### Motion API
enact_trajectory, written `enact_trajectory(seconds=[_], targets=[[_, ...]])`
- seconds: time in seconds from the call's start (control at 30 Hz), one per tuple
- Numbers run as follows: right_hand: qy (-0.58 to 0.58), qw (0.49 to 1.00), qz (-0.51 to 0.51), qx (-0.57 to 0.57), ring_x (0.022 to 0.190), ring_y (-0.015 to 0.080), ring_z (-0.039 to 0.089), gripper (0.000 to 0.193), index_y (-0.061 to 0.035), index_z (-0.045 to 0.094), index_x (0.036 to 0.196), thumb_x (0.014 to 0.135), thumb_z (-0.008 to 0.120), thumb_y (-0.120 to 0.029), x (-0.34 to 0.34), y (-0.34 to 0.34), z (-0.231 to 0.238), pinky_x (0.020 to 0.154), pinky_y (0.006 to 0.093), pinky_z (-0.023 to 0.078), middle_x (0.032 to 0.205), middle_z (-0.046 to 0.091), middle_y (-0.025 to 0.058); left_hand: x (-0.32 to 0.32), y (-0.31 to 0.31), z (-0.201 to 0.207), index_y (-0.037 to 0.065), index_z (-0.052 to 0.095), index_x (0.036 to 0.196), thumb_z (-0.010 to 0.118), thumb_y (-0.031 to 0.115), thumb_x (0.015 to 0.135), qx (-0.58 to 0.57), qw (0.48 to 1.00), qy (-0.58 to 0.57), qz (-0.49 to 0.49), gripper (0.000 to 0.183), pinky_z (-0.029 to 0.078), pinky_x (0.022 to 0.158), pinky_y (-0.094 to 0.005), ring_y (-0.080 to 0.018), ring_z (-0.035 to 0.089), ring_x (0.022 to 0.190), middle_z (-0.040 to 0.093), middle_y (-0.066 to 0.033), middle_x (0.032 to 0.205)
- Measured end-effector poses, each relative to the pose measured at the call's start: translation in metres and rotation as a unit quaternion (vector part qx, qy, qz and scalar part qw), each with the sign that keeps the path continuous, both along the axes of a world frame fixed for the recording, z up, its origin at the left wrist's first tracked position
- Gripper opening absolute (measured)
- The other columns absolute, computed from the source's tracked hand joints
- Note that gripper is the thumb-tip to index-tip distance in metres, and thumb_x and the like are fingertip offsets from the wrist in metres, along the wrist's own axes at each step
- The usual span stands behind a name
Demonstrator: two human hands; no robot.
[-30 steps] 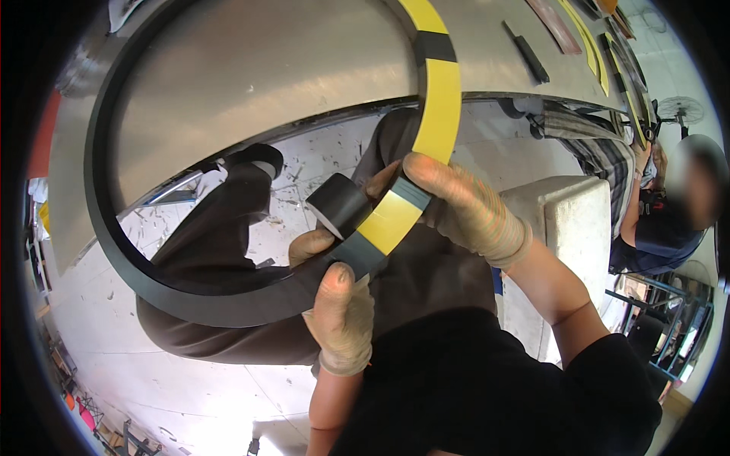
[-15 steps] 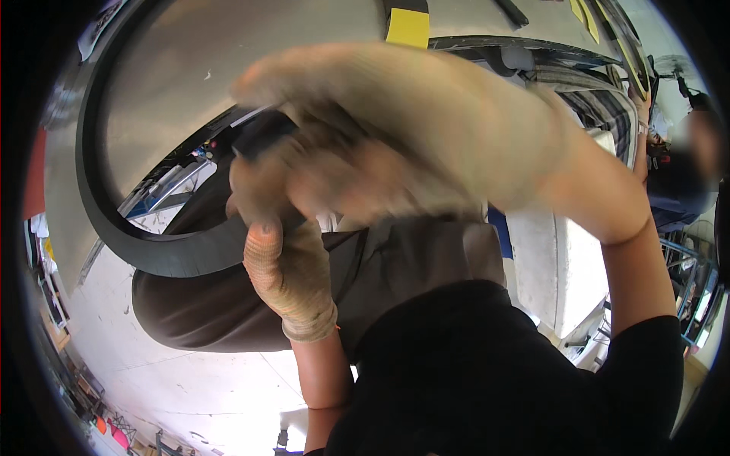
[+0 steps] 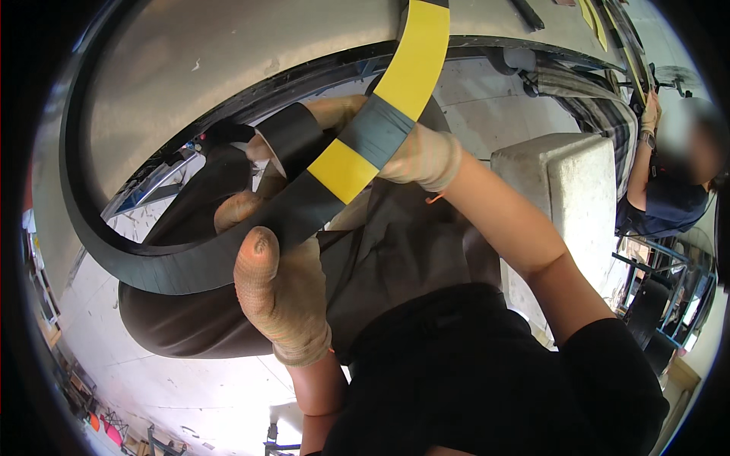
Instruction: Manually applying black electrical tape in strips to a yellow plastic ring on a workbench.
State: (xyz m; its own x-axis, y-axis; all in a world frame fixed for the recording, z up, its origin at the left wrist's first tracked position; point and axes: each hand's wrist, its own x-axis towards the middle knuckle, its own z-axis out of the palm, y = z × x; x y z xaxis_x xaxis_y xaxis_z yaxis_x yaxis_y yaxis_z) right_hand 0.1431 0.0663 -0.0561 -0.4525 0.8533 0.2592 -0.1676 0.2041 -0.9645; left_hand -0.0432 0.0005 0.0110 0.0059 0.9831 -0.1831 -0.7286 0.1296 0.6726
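A long flat strip (image 3: 182,270), mostly black with yellow blocks, bends in a wide curve from the metal-topped table across my lap and back up. My left hand (image 3: 287,296), in a pale knitted glove, grips it from below, with the thumb on the front face and the fingers curled behind. My right hand (image 3: 422,156), also gloved, reaches behind the yellow-and-black part. Its fingers bend around to a short curled black band (image 3: 293,137) with a pale edge, close to my left fingertips. The strip hides much of the right palm.
The bare metal table top (image 3: 251,45) curves along the far side, with a black edge. To the right stands a white block (image 3: 532,167). Beyond it a co-worker (image 3: 669,182) in dark clothes works with gloved hands at the table's right end. Striped cloth (image 3: 601,106) hangs near them.
My right hand has swung down from in front of the strip to behind it. The strip's yellow-and-black part has come down into view, and the curled band shows more clearly.
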Motion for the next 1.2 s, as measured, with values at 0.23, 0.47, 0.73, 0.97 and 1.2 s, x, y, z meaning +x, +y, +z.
enact_trajectory(seconds=[0.23, 0.47, 0.73, 0.97, 1.2], targets=[[-0.002, 0.961, 0.018, -0.278, 0.077, 0.0215, 0.07, 0.056, 0.011, 0.054, 0.127, 0.101, 0.05, -0.038, 0.098, -0.059, 0.117, 0.069, 0.0314, 0.057, 0.089, 0.069, 0.0165, 0.01, -0.009, 0.004, 0.003, 0.055, 0.125, 0.07, 0.025, 0.089, -0.019, 0.998, -0.054, 0.013, 0.045, 0.037, 0.112, -0.0408, -0.0254, 0.054, 0.12, 0.056, -0.0157, 0.128], [-0.134, 0.982, -0.122, -0.047, 0.066, 0.0175, 0.066, 0.038, -0.0022, 0.061, 0.115, 0.098, 0.057, -0.037, 0.021, -0.029, 0.15, 0.055, 0.0255, 0.051, 0.076, 0.066, 0.0117, 0.03, -0.003, 0.002, 0.005, 0.045, 0.137, 0.067, 0.017, 0.089, 0.028, 0.999, -0.024, -0.013, 0.054, 0.031, 0.116, -0.0465, -0.0297, 0.044, 0.135, 0.046, -0.0197, 0.144], [-0.159, 0.877, -0.014, -0.452, 0.046, 0.0079, 0.056, 0.039, -0.0037, 0.071, 0.102, 0.093, 0.068, -0.042, 0.01, -0.073, 0.121, 0.044, 0.0218, 0.042, 0.057, 0.06, 0.0034, 0.021, 0.014, -0.005, 0.01, 0.054, 0.121, 0.072, 0.027, 0.086, 0.123, 0.992, 0.036, 0.013, 0.043, 0.015, 0.122, -0.0518, -0.04, 0.031, 0.146, 0.037, -0.0278, 0.153], [-0.076, 0.989, -0.115, 0.062, 0.093, 0.0105, 0.066, 0.033, 0.0001, 0.066, 0.117, 0.089, 0.07, -0.018, 0.008, 0.007, -0.01, 0.082, 0.0298, 0.052, 0.099, 0.07, 0.008, 0.005, 0.006, 0.001, 0.01, 0.051, 0.125, 0.074, 0.029, 0.085, 0.038, 0.998, 0.016, -0.039, 0.05, 0.027, 0.117, -0.0482, -0.034, 0.043, 0.136, 0.043, -0.0269, 0.147], [0.096, 0.964, -0.075, -0.234, 0.039, 0.0048, 0.042, 0.053, 0.0061, 0.055, 0.125, 0.103, 0.048, -0.041, 0.108, -0.064, 0.083, 0.041, 0.0188, 0.03, 0.061, 0.056, 0.0049, 0.034, -0.002, 0.02, 0.001, 0.047, 0.131, 0.069, 0.03, 0.087, 0.014, 0.998, -0.063, 0.021, 0.057, 0.035, 0.111, -0.0455, -0.0289, 0.046, 0.127, 0.05, -0.019, 0.137]])
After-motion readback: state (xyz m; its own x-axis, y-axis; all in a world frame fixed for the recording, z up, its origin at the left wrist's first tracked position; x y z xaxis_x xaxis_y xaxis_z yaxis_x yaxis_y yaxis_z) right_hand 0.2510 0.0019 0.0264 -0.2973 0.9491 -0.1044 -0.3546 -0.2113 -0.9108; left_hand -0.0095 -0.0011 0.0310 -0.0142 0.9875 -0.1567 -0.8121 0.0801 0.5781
